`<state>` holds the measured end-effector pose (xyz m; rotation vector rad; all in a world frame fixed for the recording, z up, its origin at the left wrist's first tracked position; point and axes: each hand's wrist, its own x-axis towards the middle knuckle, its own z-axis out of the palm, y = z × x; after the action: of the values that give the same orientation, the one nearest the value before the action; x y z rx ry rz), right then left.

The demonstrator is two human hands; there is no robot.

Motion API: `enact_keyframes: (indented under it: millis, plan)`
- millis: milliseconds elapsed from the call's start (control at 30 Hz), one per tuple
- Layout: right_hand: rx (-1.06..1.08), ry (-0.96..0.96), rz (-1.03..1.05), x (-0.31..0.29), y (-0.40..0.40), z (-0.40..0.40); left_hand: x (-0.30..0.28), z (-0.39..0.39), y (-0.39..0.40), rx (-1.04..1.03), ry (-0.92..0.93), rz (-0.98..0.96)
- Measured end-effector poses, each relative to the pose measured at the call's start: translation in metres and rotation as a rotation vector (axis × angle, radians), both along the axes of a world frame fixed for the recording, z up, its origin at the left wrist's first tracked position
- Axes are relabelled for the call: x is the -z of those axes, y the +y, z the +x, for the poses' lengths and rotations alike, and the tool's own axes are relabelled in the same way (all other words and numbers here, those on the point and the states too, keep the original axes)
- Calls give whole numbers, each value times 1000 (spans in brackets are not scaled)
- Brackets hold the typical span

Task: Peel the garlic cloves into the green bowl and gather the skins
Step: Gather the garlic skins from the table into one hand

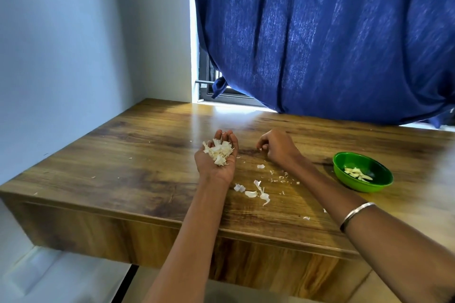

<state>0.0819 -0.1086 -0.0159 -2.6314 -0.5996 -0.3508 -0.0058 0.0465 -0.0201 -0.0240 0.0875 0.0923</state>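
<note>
My left hand (213,166) lies palm up over the middle of the wooden table, cupping a heap of white garlic skins (218,150). My right hand (277,146) rests on the table just to its right, fingers curled, pinching a small white scrap of skin at the fingertips. More loose skins (254,192) lie scattered on the wood in front of both hands. The green bowl (341,163) stands at the right and holds several peeled garlic cloves (357,173).
The wooden table (138,155) has its front edge close to me and its left edge near the white wall. A blue curtain (320,32) hangs over the table's back edge. A silver bangle (357,215) is on my right forearm.
</note>
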Motion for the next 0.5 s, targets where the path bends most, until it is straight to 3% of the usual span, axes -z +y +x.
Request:
enact_keyframes:
  millis: [167,333,500]
  plan:
    - [-200,-95,-189,3,9,-53,2,2,1,8,2,-19]
    - [-180,-144,-118,-11,25,-36,1,1,2,-4,5,-30]
    - [-235,106,-143,3,31,-44,-2,0,3,-12,-4,-46]
